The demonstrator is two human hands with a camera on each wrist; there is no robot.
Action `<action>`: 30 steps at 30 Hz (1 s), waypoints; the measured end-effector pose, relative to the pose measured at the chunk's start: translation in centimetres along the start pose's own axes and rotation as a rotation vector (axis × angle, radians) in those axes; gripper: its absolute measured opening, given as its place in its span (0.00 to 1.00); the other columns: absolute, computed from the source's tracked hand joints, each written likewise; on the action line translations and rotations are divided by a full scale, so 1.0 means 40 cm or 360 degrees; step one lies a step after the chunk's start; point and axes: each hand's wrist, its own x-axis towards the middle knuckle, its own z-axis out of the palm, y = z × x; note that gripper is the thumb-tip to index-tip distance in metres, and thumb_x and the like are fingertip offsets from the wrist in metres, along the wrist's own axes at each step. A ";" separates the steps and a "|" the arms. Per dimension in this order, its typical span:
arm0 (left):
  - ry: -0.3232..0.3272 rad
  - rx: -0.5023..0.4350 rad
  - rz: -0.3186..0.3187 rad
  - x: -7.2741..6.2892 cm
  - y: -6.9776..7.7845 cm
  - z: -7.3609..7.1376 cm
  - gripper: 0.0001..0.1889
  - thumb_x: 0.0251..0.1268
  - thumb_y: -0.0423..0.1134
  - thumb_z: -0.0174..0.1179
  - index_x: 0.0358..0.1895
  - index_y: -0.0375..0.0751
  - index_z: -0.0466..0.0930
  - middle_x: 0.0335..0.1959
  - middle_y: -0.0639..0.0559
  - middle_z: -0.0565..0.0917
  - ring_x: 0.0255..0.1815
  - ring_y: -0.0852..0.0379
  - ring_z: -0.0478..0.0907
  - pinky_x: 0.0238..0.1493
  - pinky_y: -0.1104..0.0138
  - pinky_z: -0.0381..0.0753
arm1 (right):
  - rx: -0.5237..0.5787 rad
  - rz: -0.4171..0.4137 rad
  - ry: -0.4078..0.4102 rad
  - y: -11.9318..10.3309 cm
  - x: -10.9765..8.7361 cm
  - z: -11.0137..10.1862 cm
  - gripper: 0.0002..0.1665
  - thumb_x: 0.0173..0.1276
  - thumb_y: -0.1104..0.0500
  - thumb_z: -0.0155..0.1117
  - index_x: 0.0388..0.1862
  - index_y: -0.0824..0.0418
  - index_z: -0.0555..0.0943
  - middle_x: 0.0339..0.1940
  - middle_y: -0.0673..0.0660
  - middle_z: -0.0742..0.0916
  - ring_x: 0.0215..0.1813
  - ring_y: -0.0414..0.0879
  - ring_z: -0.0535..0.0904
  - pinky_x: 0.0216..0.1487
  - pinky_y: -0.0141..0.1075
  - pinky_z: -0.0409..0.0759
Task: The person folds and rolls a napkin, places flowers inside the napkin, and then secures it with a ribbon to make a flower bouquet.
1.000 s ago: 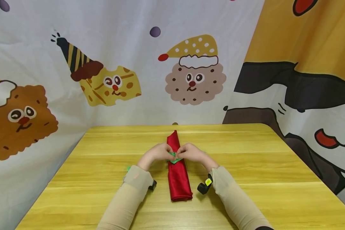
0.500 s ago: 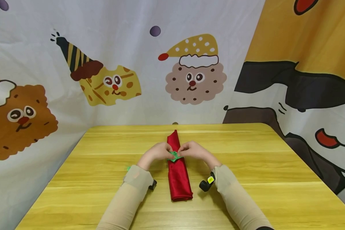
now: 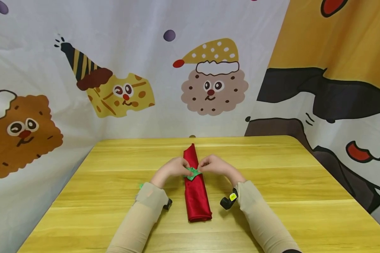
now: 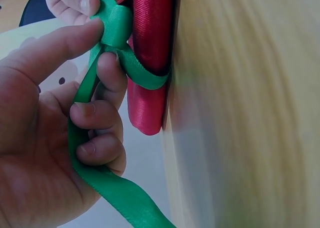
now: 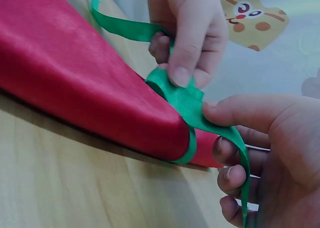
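Observation:
A red satiny cloth (image 3: 197, 200), folded into a long narrow bundle, lies lengthwise on the table. Green ribbon (image 3: 193, 173) runs around its middle, with a loop and knot on top. My left hand (image 3: 176, 167) pinches the ribbon by the knot; in the left wrist view a ribbon tail (image 4: 120, 190) passes behind its curled fingers and hangs down. From the other side, my right hand (image 3: 216, 166) holds the ribbon between thumb and fingers, and in the right wrist view another tail (image 5: 245, 178) trails across those fingers. How the knot is threaded inside cannot be seen.
The wooden table (image 3: 272, 168) extends around the bundle on all sides. Behind it hangs a printed curtain (image 3: 164, 123) with cartoon figures. A black wrist camera (image 3: 228, 202) sits low beside the right sleeve, close to the tabletop.
My right hand has drawn slightly away to the right from the left hand and the knot. The left hand stays nearly in place, and the cloth bundle has not moved.

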 end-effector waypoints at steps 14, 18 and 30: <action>-0.0005 -0.0020 0.0029 0.000 -0.002 -0.002 0.18 0.59 0.39 0.68 0.16 0.45 0.70 0.13 0.57 0.65 0.17 0.61 0.57 0.23 0.69 0.60 | 0.0001 -0.0039 -0.0022 -0.019 0.009 0.026 0.07 0.67 0.60 0.64 0.38 0.62 0.86 0.34 0.50 0.87 0.38 0.42 0.78 0.44 0.37 0.76; -0.0001 -0.0007 0.0020 0.000 -0.001 -0.002 0.16 0.59 0.38 0.67 0.17 0.44 0.72 0.14 0.57 0.66 0.18 0.60 0.58 0.23 0.69 0.61 | 0.0004 -0.0022 -0.0023 -0.013 0.002 0.013 0.08 0.66 0.59 0.64 0.39 0.62 0.86 0.35 0.51 0.87 0.39 0.43 0.78 0.45 0.39 0.76; 0.0008 -0.0026 -0.0007 -0.002 0.000 0.002 0.19 0.58 0.39 0.68 0.15 0.45 0.68 0.13 0.57 0.63 0.16 0.60 0.56 0.21 0.69 0.59 | 0.0049 0.0038 0.0001 -0.007 -0.010 -0.004 0.07 0.63 0.61 0.65 0.36 0.63 0.85 0.33 0.51 0.86 0.39 0.44 0.76 0.47 0.40 0.74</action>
